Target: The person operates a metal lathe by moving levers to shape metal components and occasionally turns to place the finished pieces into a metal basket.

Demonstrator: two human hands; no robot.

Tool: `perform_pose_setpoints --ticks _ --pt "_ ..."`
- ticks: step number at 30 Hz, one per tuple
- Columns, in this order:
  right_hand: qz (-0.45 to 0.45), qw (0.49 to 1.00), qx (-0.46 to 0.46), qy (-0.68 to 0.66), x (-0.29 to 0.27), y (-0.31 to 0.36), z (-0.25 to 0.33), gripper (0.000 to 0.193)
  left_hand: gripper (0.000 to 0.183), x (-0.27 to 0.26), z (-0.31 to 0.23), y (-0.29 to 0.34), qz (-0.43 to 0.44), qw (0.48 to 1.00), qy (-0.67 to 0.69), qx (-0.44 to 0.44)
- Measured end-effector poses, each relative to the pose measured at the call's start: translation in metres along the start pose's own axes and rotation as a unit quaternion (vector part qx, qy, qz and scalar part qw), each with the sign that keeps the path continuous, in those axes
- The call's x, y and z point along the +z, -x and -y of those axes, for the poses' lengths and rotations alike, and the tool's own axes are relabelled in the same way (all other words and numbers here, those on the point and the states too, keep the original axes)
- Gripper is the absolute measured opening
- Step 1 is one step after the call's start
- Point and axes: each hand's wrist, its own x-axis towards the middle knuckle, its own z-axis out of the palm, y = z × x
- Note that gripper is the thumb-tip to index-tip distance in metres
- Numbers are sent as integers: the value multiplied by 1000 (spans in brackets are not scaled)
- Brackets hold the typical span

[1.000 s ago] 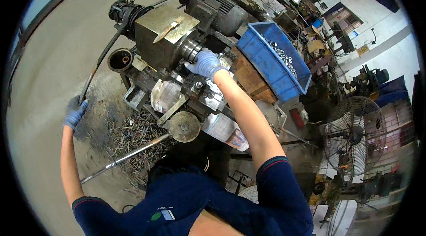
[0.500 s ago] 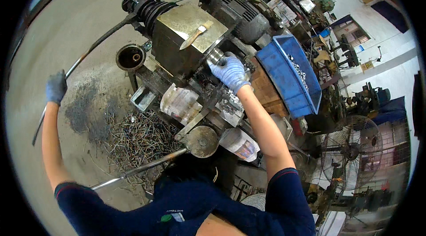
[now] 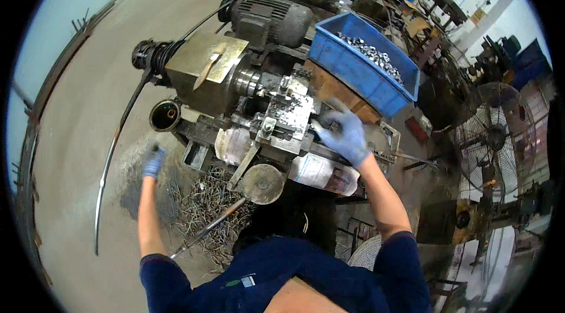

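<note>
My right hand [image 3: 346,136], in a blue-white glove, is beside the right end of the lathe's metal tool slide [image 3: 291,112]. Its thumb and fingers are apart, somewhat blurred, and I see nothing held in them. Away from the long bent lever bar [image 3: 120,127], my left hand [image 3: 153,163], also gloved, hangs over the floor left of the machine. Motion smears its fingers. The lathe's round chuck [image 3: 246,83] shows bare metal beside the headstock box [image 3: 194,80]. A wooden-handled brush [image 3: 208,69] lies on top of that box.
A blue bin [image 3: 359,80] of small metal parts stands at the back right. Metal shavings [image 3: 215,210] are heaped on the floor below the machine. Near me are a round plate [image 3: 263,184] and a slanting metal bar [image 3: 209,227]. A caged fan [image 3: 491,136] stands at right.
My left hand has let go of the lever bar and moved right. My right hand has left the chuck and come toward the slide's right end. The view has shifted.
</note>
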Motion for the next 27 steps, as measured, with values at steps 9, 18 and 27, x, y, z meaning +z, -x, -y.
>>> perform_pose_setpoints --ticks 9,18,27 --pt "-8 922 385 48 -94 170 -145 27 21 75 -114 5 237 784 -533 213" --pt "239 770 405 431 -158 203 -284 76 37 2 -154 79 318 865 -358 152" --pt "116 770 475 410 -169 295 -311 44 39 -50 -259 235 454 869 -149 131"
